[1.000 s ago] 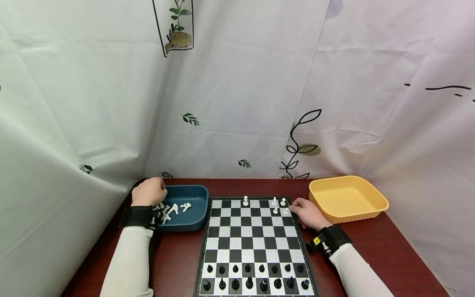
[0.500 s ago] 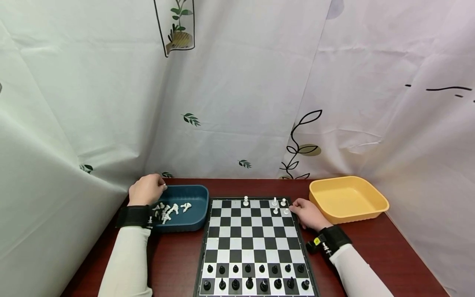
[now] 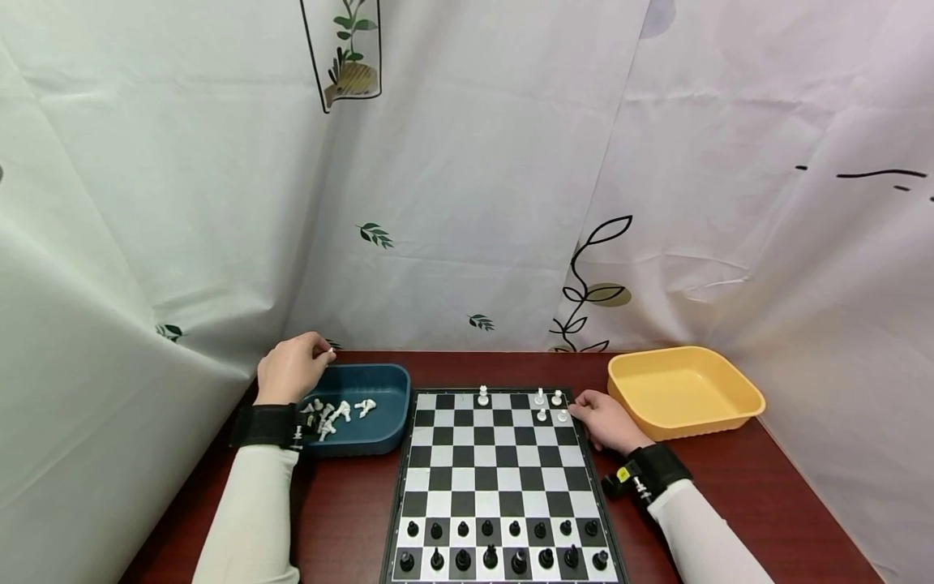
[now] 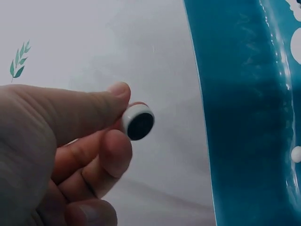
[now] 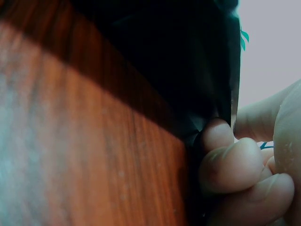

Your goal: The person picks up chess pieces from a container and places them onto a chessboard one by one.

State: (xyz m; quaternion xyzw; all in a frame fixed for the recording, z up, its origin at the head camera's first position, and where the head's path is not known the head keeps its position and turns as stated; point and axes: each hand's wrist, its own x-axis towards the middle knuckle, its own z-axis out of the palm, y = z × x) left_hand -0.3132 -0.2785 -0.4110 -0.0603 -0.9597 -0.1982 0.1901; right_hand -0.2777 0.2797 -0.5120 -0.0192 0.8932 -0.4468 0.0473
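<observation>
Above the far left corner of the blue tray [image 3: 372, 444], my left hand [image 3: 290, 371] pinches a white chess piece [image 4: 139, 122] between thumb and fingertips. Its round dark base faces the camera in the left wrist view; the fingers hide its upper part. More white chess pieces [image 3: 341, 410] lie jumbled in the tray. My right hand [image 3: 607, 418] holds the far right edge of the chessboard [image 3: 485, 457], its fingers [image 5: 235, 165] curled against the dark side and the thumb across the rim. Several white pieces [image 3: 540, 397] stand along the board's far side.
Two rows of black chess pieces [image 3: 490, 556] stand on the board's near side. A yellow tray [image 3: 686, 389] is at the right, beyond my right hand. Dark red wooden table [image 3: 766, 487] lies under everything, and a white printed curtain [image 3: 452, 178] hangs behind.
My left hand has risen slightly away from the tray's far left corner, and the white piece tip now shows at its fingertips. My right hand and the board stay put.
</observation>
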